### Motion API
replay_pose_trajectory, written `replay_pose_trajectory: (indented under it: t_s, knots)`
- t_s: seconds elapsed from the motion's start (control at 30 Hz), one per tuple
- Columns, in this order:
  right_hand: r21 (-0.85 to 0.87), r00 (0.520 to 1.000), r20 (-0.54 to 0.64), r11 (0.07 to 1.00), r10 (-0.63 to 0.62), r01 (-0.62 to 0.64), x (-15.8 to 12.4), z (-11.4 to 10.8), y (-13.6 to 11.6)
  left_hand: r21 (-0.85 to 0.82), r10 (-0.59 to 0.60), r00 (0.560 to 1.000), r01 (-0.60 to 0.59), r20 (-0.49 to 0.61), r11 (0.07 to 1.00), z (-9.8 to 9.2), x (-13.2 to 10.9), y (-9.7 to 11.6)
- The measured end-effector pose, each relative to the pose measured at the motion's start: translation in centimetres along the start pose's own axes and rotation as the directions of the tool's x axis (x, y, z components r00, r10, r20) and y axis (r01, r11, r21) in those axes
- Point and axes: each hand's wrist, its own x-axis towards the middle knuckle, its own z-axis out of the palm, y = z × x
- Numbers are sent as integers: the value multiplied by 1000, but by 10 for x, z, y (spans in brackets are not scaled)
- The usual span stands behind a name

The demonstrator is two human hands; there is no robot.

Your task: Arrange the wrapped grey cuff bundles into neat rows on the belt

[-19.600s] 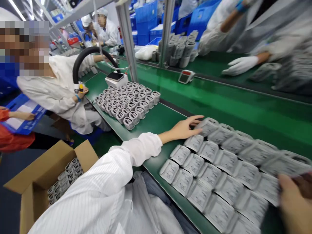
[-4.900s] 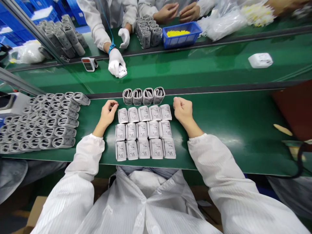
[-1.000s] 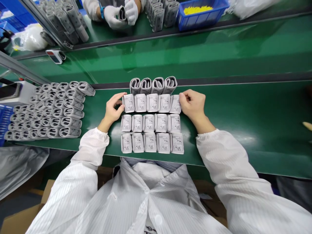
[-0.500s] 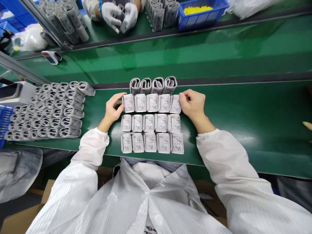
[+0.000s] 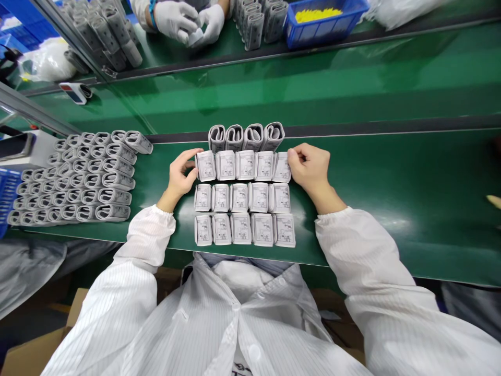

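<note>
Three rows of flat-lying folded paper leaflets [image 5: 239,198] with printed line drawings are in front of me on the green bench. At the left end of the farthest row, my left hand [image 5: 182,172] grips the end leaflet [image 5: 206,166], index finger at its far corner and thumb along its side. My right hand [image 5: 310,166] is closed at the other end, thumb and curled fingers against the rightmost leaflet [image 5: 282,167]. Just behind that row, several rolled leaflets [image 5: 253,137] stand on edge, showing their looped folds.
Many more rolled leaflets [image 5: 90,180] fill the bench's left side, near a blue basket [image 5: 8,196]. Across the green divider [image 5: 332,78], a co-worker's gloved hands [image 5: 191,23] handle a small pale piece. A blue bin [image 5: 324,28] there holds yellow pieces.
My hands and the leaflet rows look almost unmoved. Across the bench, the co-worker's gloved hands have shifted and turned the piece they hold.
</note>
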Motion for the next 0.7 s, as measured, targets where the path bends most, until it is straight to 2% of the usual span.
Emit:
replay_pose_trajectory:
  t_s: [0.27,0.53,0.7]
  knots:
    - [2,1000,-19,1000,7,-7,1,0,-5,14,-42,999,42,6,999,0,0,2]
    - [20,1000,-31,1000,-4,4,0,1,-1,6,-2,1000,2,12,1000,1,1,1]
    - [15,1000,-30,1000,-9,10,0,1,-1,12,-31,999,31,13,999,2,0,0]
